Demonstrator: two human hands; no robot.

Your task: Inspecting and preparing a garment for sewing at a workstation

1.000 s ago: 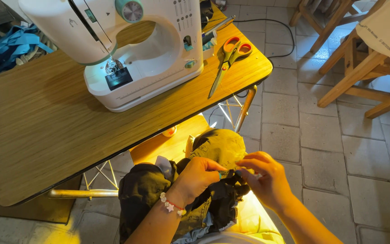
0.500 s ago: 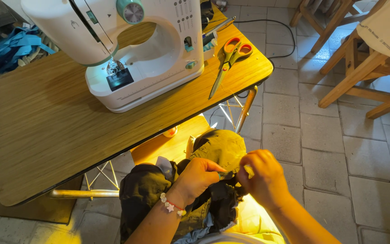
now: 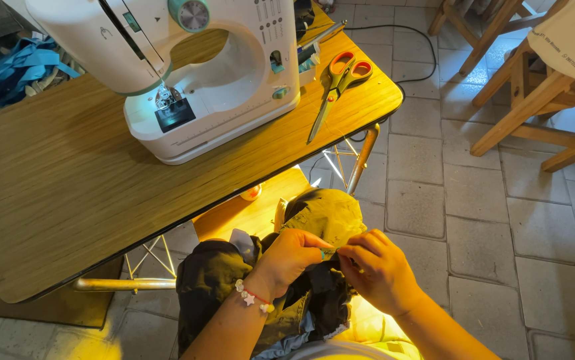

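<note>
Right hand shifted closer, left hand both pinching dark fabric, perhaps thread, pale box upper right.

both forearms angled inward from the lower edge, left hand and right hand meeting fingertip to fingertip, fingers curled in a pinch, a beaded bracelet on the left wrist.

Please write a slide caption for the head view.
Both hands, left and right, pinch dark fabric below a white sewing machine.
</note>
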